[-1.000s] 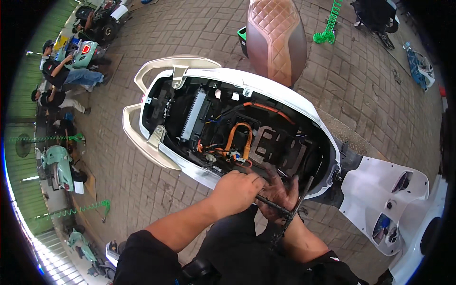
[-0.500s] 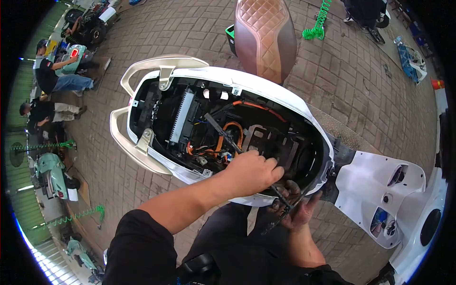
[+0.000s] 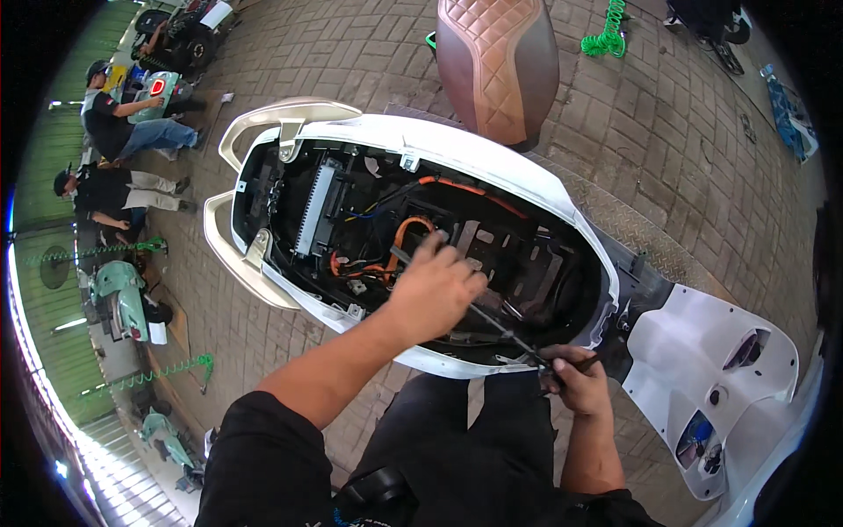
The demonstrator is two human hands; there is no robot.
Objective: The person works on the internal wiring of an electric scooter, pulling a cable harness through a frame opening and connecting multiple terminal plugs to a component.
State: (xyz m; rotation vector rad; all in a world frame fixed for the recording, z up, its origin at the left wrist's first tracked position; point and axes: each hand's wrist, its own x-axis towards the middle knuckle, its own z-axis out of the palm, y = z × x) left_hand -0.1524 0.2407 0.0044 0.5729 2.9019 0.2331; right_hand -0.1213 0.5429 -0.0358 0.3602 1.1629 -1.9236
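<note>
A long, thin black cable (image 3: 507,334), seemingly a taped wiring harness, slants across the open body of a white scooter (image 3: 500,151). My left hand (image 3: 436,292) is closed around it over the middle of the bay, fingers slightly blurred. At the body's near right rim, my right hand (image 3: 577,379) pinches its other end between thumb and fingers. Inside the bay lie orange cables (image 3: 409,235), a finned silver heat sink (image 3: 318,209) and a slotted black bracket (image 3: 487,241). Part of the black cable is hidden under my left hand.
A brown quilted seat (image 3: 499,70) stands beyond the scooter. Cream grab rails (image 3: 263,294) stick out at the left, and a white front panel (image 3: 702,347) at the right. Two people (image 3: 118,114) are near green scooters at far left. A green coiled hose (image 3: 604,44) lies on the paving.
My right hand has turned and now pinches the cable end near the rim. The left hand has moved left and up, and the cable between the hands is stretched straighter.
</note>
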